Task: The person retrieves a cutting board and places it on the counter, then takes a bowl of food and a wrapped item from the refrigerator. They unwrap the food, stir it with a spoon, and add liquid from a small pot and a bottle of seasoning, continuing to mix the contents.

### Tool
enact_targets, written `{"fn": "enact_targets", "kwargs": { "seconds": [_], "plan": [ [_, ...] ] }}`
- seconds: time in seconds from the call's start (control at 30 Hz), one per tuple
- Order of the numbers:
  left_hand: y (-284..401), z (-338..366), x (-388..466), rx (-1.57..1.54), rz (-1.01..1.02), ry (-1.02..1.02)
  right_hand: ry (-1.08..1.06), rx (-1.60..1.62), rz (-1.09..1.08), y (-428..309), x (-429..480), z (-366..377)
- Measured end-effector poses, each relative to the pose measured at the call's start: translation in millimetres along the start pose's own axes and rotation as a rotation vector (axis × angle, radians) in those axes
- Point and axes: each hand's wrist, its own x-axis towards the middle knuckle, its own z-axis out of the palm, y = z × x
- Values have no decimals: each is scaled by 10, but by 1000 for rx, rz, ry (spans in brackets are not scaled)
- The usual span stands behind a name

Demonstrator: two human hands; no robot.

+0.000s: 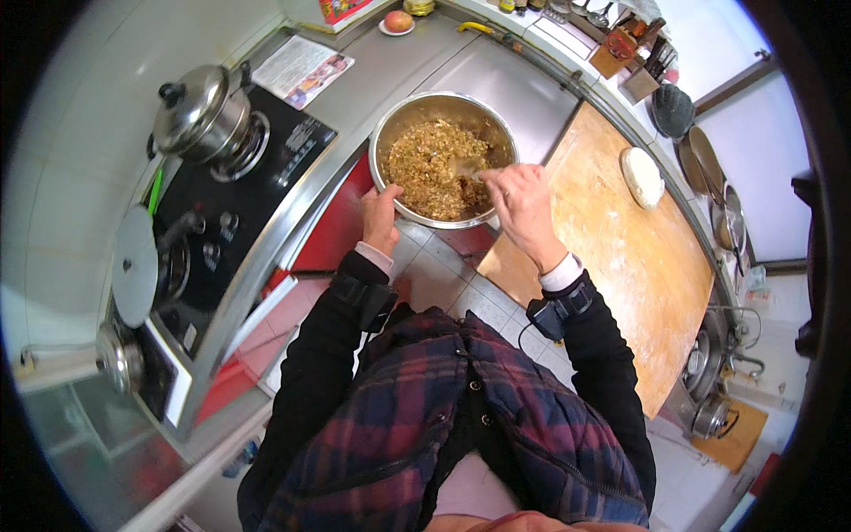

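A stainless steel mixing bowl (380, 174) holds a brown, finely chopped filling (432, 159). My left hand (381, 216) grips the bowl's near left rim, thumb on top. Over the right side of the bowl, my right hand (522, 203) is closed around a utensil (467, 166) that dips into the filling. Motion blur hides the utensil's exact kind; it looks like a spoon. Just right of this hand lies a floured wooden board (611, 259), with a pale lump of dough (642, 177) near its far edge.
To the left, a black gas hob (266, 159) carries a lidded steel pot (203, 116). A printed sheet (302, 70) and a round fruit on a small dish (397, 22) lie on the steel counter (392, 63). Knife blocks (611, 56) and pans (698, 159) line the back; a sink (705, 352) is at right.
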Motion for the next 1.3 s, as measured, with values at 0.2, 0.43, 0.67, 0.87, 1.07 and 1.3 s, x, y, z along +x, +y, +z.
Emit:
{"fn": "enact_targets", "kwargs": {
  "seconds": [0.2,0.43,0.67,0.87,1.07,1.3],
  "plan": [
    [-27,-146,229,41,-56,-45,-280,50,-81,-430,-89,373],
    [-217,-168,545,45,-125,-146,-123,-207,144,143,113,576],
    [-75,73,734,49,-187,-173,-72,-138,155,253,458,924],
    [-414,273,182,-88,-278,-228,-306,-73,110,261,-285,402],
    [-739,-214,444,-207,-256,30,-246,-51,86,368,-313,201],
    [-1445,-198,-88,-51,-563,182,-211,-109,160,473,-448,226]
  ]
}}
